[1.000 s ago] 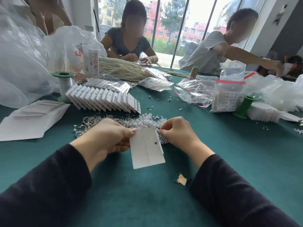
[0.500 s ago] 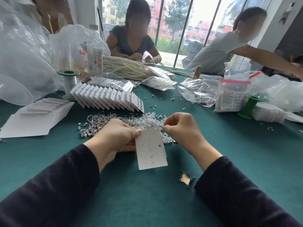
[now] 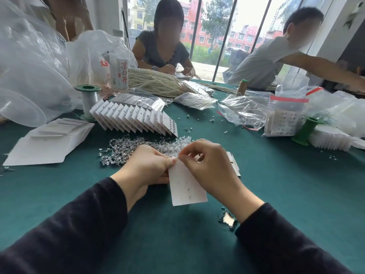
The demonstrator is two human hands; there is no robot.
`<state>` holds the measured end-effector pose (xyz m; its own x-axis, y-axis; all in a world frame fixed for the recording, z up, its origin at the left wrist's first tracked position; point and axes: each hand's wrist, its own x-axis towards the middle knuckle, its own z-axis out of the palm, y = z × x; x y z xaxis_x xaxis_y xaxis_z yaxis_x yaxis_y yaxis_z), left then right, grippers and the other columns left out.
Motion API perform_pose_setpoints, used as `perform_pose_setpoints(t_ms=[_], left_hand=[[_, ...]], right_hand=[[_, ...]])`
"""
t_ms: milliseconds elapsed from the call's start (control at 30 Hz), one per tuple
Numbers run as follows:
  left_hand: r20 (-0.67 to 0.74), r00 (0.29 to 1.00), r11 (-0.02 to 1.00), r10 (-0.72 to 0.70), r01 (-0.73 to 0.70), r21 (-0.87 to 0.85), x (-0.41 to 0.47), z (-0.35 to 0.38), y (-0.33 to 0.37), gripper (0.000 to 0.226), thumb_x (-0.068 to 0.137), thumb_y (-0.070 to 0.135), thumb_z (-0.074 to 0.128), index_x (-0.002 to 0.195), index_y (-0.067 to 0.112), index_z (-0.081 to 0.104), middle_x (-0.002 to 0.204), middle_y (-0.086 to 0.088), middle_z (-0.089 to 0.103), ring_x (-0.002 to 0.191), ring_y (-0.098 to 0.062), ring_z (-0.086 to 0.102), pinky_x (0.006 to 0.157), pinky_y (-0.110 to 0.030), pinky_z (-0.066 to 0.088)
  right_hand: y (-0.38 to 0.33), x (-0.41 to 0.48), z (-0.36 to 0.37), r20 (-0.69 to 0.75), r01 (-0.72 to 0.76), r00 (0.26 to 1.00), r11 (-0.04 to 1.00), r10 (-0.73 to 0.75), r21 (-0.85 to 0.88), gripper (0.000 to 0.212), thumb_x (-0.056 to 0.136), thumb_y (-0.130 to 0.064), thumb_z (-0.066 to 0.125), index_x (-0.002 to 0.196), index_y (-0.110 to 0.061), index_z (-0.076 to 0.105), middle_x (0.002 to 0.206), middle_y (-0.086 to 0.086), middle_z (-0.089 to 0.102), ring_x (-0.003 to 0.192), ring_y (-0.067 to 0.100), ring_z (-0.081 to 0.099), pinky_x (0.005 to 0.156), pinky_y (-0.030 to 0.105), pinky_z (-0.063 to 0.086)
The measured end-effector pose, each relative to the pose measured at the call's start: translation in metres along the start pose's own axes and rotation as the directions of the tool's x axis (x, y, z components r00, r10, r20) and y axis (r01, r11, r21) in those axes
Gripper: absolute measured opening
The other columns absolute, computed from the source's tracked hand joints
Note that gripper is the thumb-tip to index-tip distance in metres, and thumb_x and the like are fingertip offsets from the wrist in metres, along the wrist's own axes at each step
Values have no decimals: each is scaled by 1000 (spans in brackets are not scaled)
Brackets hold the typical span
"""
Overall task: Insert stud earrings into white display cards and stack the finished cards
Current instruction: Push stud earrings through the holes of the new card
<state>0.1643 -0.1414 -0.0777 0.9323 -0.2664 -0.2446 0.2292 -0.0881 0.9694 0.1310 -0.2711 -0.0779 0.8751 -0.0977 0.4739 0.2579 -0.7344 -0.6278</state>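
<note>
head view: just this side of the loose stud earring pile (image 3: 142,148), the left hand (image 3: 147,167) pinches the white display card (image 3: 186,187) by its edge. the right hand (image 3: 209,167) pinches something small, likely a stud, at the card's top; best to keep the card steady and push the post straight through.

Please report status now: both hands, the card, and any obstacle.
Left hand pinches white card at left edge. Right hand pinched at card's top; stud not discernible. Stud pile just behind. No obstacle.
</note>
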Motion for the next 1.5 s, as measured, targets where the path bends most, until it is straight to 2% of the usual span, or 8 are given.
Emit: perform_pose_setpoints(t_ms=[200,467,633,767,933,1100,1367,1500], left_hand=[[-17,1000,1000,22,-22,14,2,0,-2,12,86,-1,58,82,-12,62,72,-19,65,49,-16,65,43,-21,53],[-86,994,995,68,-62,76,5,2,-8,17,84,0,60,73,-12,64,80,-25,66,63,-26,64,52,-28,57],[-120,989,992,89,-77,104,9,3,-10,20,82,4,65,65,-7,66,67,-18,64,55,-22,61,56,-31,57],[-134,988,992,82,-68,111,9,3,-11,21,81,8,66,62,-3,68,73,-25,68,66,-28,65,75,-50,56],[-133,986,988,98,-80,136,8,3,-12,25,82,9,64,76,-15,64,82,-31,66,71,-32,65,76,-56,54],[-131,986,984,107,-86,155,8,4,-12,26,82,9,63,74,-15,64,84,-35,66,75,-39,66,78,-58,53],[-112,988,982,103,-83,172,9,4,-12,23,84,8,60,82,-15,65,77,-28,64,67,-30,63,76,-56,53],[-71,994,986,83,-72,151,9,2,-11,22,85,6,60,87,-16,64,79,-28,62,64,-28,64,69,-46,58]], right_hand=[[0,-2,8,0,27,1000,999,-27,-28,7,74,-10,66,71,-15,69,73,-8,63,69,7,56,66,10,39],[1,-7,17,20,3,1000,1000,-3,-21,7,78,-8,62,71,-7,62,76,1,60,72,11,52,63,9,36],[-1,-9,20,98,16,995,998,-11,-54,5,80,-8,56,75,-7,58,81,2,54,75,12,46,63,6,33],[-5,-12,21,99,45,994,996,-37,-82,10,82,-8,54,74,-12,49,81,3,50,76,16,43,61,20,24],[-6,-14,21,114,52,993,995,-42,-83,12,82,-8,54,73,-12,47,80,2,47,75,17,43,62,20,25],[-6,-14,23,102,34,994,996,-26,-80,13,81,-7,54,71,-12,47,77,-1,45,73,17,43,61,20,25],[-6,-14,22,111,20,994,996,-10,-86,17,81,-6,54,69,-13,44,77,0,44,70,18,43,57,20,24],[-3,-12,21,119,20,993,995,-8,-99,15,80,-6,55,69,-14,47,78,0,47,69,16,44,57,10,31]])
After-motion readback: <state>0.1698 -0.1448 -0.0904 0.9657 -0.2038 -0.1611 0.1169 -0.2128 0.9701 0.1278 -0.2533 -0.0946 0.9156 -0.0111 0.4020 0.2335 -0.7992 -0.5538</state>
